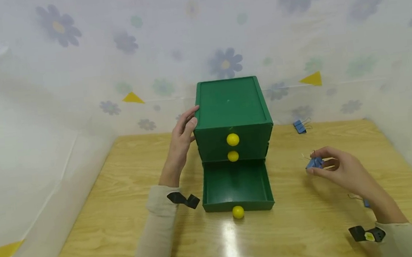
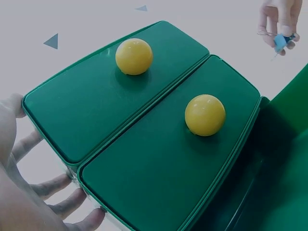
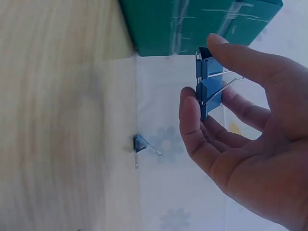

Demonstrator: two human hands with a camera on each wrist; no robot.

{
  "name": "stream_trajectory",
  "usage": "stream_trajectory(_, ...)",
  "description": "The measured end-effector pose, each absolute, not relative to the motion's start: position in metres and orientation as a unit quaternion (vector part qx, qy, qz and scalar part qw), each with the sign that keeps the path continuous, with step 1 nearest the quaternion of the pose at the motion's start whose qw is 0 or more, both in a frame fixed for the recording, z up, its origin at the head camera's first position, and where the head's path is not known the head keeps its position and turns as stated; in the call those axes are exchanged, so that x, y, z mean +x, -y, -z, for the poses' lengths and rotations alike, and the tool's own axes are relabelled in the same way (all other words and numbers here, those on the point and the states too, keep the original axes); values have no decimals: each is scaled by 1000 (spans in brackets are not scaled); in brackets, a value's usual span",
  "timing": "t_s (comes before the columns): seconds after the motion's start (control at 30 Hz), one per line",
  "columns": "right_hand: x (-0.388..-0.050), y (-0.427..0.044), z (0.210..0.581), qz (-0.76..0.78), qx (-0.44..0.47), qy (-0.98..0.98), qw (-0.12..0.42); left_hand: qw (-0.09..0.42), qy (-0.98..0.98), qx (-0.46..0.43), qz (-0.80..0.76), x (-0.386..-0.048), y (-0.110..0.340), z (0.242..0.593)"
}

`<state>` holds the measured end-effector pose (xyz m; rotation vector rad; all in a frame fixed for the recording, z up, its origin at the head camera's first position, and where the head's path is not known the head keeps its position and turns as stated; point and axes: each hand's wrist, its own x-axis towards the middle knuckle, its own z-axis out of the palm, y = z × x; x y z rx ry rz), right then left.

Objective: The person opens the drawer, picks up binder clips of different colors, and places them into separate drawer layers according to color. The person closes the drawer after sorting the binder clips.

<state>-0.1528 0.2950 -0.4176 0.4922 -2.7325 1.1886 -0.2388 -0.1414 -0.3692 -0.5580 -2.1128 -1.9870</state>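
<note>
A green drawer cabinet [image 1: 230,103] with round yellow knobs stands at mid-table. Its bottom drawer [image 1: 236,183] is pulled out and holds nothing visible; the two upper drawers are closed. Against the cabinet's left side rests my left hand [image 1: 182,141], fingers spread and fairly straight, as the left wrist view [image 2: 29,187] also shows. Right of the cabinet, above the table, my right hand [image 1: 344,169] pinches a blue binder clip [image 3: 211,86] between thumb and fingers. The clip's wire handles stick out.
Another blue binder clip [image 1: 300,127] lies near the back edge, right of the cabinet. A third clip [image 1: 366,203] is partly hidden under the right forearm. A flower-printed sheet [image 1: 169,57] hangs behind the wooden table [image 1: 125,219] and along its sides.
</note>
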Motion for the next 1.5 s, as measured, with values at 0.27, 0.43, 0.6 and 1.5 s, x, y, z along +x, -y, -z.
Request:
stream_trajectory(0.27,-158,-284,403,-418,137,897,45,88,710,-184,674,-237,141,373)
stream_trajectory(0.43,-159,-283,401,-455,133,880,41,94,703,-194,678,-237,142,371)
stream_trajectory(0.6,-160,-282,404,-489,162,856,52,94,703,-194,678,-238,144,369)
stream_trajectory(1.5,-150,-244,393,-490,202,843,96,83,708,-184,677,-238,146,368)
